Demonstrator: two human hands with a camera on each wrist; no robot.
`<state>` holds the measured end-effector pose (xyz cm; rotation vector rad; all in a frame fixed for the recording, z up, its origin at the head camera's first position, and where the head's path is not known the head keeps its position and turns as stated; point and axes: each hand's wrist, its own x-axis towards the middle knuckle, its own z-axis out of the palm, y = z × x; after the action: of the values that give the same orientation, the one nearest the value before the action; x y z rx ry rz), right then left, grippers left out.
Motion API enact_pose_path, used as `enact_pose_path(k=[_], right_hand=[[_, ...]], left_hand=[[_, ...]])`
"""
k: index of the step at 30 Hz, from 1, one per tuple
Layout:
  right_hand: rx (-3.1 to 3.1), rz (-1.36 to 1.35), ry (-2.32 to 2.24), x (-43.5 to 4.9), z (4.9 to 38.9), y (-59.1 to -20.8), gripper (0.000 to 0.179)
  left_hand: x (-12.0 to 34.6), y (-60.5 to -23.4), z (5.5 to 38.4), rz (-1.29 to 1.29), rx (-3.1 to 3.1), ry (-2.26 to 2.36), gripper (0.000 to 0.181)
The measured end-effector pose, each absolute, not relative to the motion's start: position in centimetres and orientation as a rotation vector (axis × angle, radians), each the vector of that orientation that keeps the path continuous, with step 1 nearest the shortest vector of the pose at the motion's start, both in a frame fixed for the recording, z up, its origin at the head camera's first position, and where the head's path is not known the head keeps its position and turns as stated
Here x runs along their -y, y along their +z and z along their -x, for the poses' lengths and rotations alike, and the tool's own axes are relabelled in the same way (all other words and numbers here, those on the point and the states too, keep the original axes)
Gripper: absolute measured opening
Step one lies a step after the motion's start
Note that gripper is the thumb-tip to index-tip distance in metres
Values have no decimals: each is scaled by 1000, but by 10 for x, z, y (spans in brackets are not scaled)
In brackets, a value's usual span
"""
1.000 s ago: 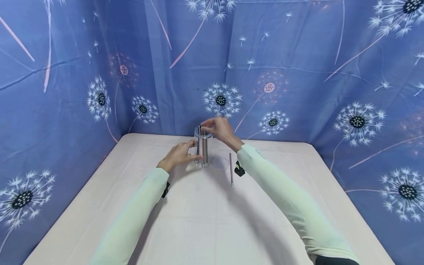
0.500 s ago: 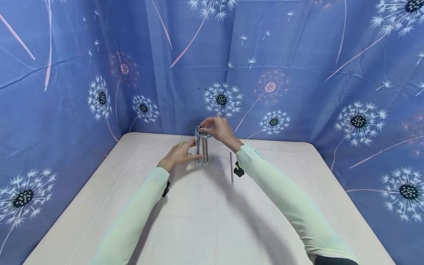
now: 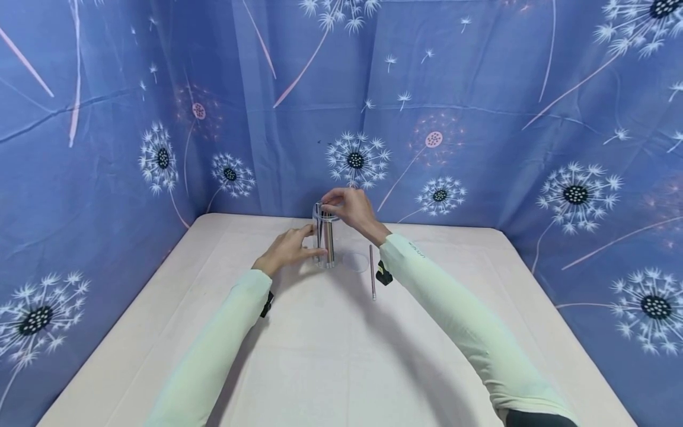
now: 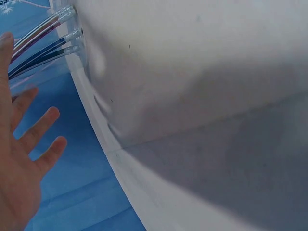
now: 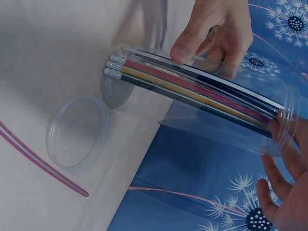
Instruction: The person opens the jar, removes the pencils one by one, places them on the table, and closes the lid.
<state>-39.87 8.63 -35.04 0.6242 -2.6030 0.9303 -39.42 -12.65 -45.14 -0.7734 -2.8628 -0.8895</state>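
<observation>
A clear plastic jar (image 3: 327,219) stands upright near the table's back edge with several pencils (image 5: 192,89) inside, their eraser ends down. My left hand (image 3: 290,247) holds its side, thumb at the front and fingers round the back. At the open mouth is my right hand (image 3: 353,209), its thumb and forefinger pinching the upper end of a pencil inside the rim. Curled right fingers (image 5: 275,175) also show just outside the rim in the right wrist view. In the left wrist view, eraser ends (image 4: 67,14) show through the jar's bottom.
Right of the jar lies its round clear lid (image 5: 77,134), flat on the white-covered table (image 3: 320,356). One loose pinkish pencil (image 3: 372,274) lies beyond the lid, near the right forearm. Blue dandelion-print curtains (image 3: 299,148) rise behind the table and along its sides.
Both hands keep their places at the jar. A dark pencil inside, near the right fingertips, has shifted slightly and stands more upright.
</observation>
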Motion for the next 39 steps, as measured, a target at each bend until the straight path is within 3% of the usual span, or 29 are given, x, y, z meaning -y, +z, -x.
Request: enact_pose_path(k=[39], right_hand=[[2324, -608, 1050, -103, 396, -289, 18]], left_hand=[[124, -451, 394, 739, 2877, -864, 79]])
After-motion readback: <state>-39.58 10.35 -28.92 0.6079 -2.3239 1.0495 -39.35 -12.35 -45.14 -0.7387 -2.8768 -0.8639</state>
